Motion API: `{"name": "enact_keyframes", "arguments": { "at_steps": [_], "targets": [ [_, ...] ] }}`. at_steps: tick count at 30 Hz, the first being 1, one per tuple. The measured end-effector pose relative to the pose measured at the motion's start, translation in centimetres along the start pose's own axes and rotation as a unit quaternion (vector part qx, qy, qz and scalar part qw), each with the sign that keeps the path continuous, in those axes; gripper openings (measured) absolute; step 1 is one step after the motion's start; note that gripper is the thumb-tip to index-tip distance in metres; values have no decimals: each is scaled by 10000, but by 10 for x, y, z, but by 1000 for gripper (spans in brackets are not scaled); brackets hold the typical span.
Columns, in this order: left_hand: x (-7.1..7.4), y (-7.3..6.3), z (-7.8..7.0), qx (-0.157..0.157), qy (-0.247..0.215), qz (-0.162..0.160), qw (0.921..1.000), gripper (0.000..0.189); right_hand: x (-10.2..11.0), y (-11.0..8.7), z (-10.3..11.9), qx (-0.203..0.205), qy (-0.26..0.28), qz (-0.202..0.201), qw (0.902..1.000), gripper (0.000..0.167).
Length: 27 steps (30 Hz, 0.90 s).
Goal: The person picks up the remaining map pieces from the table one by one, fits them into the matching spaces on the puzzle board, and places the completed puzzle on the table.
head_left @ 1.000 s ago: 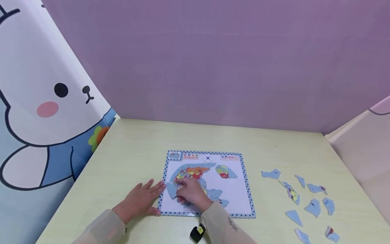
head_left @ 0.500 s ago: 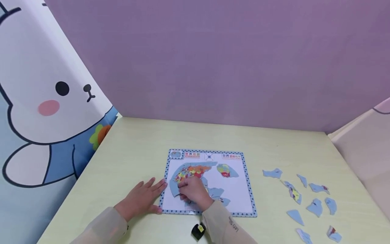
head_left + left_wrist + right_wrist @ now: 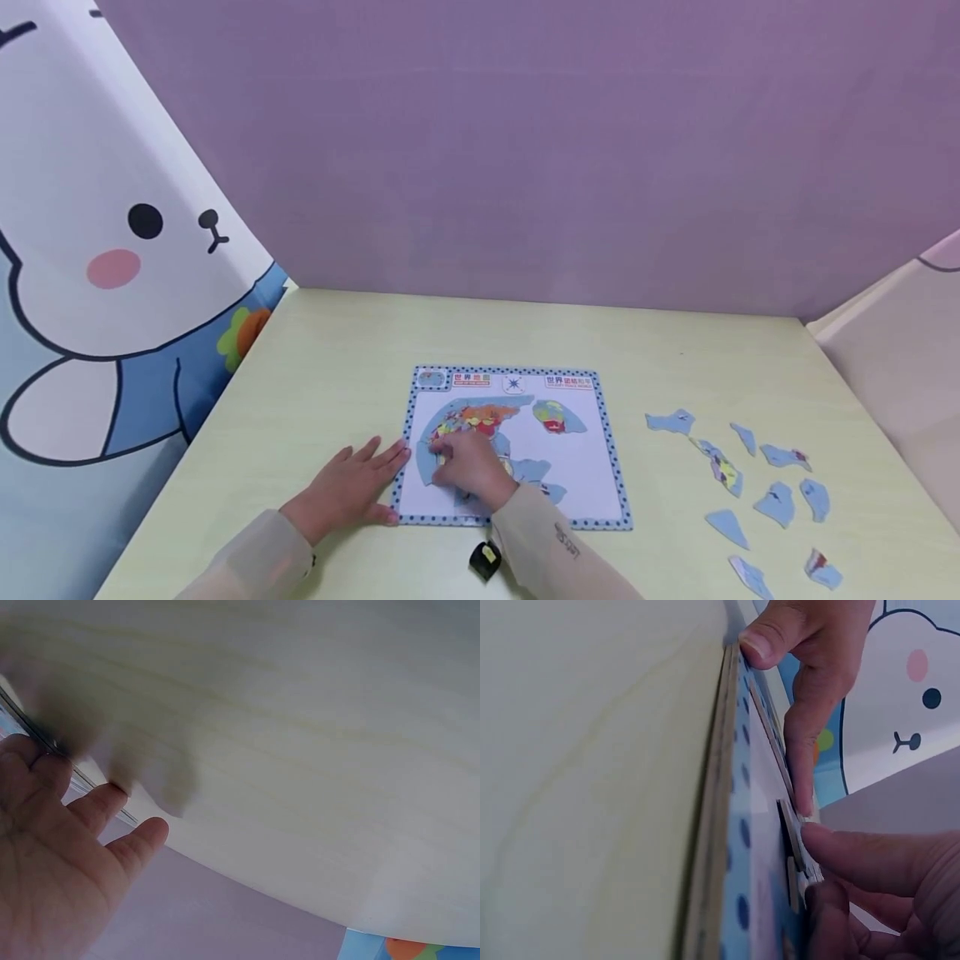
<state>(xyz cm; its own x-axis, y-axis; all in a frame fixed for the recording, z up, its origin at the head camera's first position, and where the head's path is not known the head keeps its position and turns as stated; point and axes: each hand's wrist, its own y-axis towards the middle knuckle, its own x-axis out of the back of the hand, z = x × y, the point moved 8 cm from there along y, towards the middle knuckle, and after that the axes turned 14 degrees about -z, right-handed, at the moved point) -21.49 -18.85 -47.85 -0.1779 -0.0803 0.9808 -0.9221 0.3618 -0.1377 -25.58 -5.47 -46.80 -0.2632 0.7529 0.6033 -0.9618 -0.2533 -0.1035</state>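
Observation:
A world map puzzle board (image 3: 581, 479) with a dotted blue border lies on the table, partly filled with pieces. My left hand (image 3: 345, 487) lies with spread, straight fingers along the board's left edge; the left wrist view shows its fingertips (image 3: 154, 831) by that edge. Over the lower left of the map, my right hand (image 3: 476, 471) has its thumb and fingers curled at a light blue puzzle piece (image 3: 425, 468). In the right wrist view, its thumb (image 3: 855, 855) touches the pieces; the exact grip is partly hidden by the fingers. One multicoloured piece (image 3: 551, 417) sits apart at the board's upper right.
Several loose puzzle pieces (image 3: 776, 504) are scattered on the table (image 3: 337, 350) to the right of the board. A small black object (image 3: 486, 560) with a yellow mark is beside the right sleeve. A purple partition (image 3: 525, 167) stands behind the table.
The light blue piece at the map's left has turned to line up with the pieces above. My right hand has shifted slightly, its thumb now nearer that piece. The left hand stays put.

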Motion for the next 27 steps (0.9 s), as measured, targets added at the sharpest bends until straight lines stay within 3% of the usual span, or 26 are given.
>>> {"name": "enact_keyframes", "arguments": {
  "at_steps": [8,19,27],
  "targets": [
    [0,2,0,-19,7,-24,10000,84,-8,4,4,266,-566,165,9979,48],
    [2,0,1,23,-12,-31,10000,83,-12,-1,12,514,-1250,220,9906,39],
    [3,0,0,50,-30,-7,10000,83,-13,2,13,467,-1406,111,9889,58]
  ]
}}
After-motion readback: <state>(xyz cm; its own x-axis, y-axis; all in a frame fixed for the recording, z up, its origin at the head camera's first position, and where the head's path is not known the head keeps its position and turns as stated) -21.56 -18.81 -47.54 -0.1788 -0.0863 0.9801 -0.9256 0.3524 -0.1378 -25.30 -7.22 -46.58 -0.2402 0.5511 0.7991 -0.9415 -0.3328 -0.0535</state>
